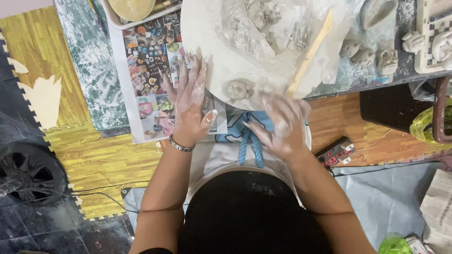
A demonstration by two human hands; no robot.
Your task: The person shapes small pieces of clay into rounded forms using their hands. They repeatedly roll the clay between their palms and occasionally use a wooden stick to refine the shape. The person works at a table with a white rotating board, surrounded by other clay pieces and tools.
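My left hand (189, 104), coated in pale clay and with a metal bracelet at the wrist, lies flat with fingers spread on a colourful printed sheet (147, 61), beside the left rim of a round pale board (207, 51). My right hand (281, 124), also clay-smeared and blurred, hovers at the board's near edge with fingers loosely apart, holding nothing I can make out. A small grey clay figure (239, 89) sits on the board between the two hands. A wooden stick (311, 51) leans across the board by crumpled clear plastic (273, 23).
Several small clay figures (376, 59) stand on the dusty table at right, with more on a checkered tray (426, 47). A power strip (336, 153) lies on the wood-pattern floor mat. A black fan (29, 171) sits lower left; a dark bin (391, 108) at right.
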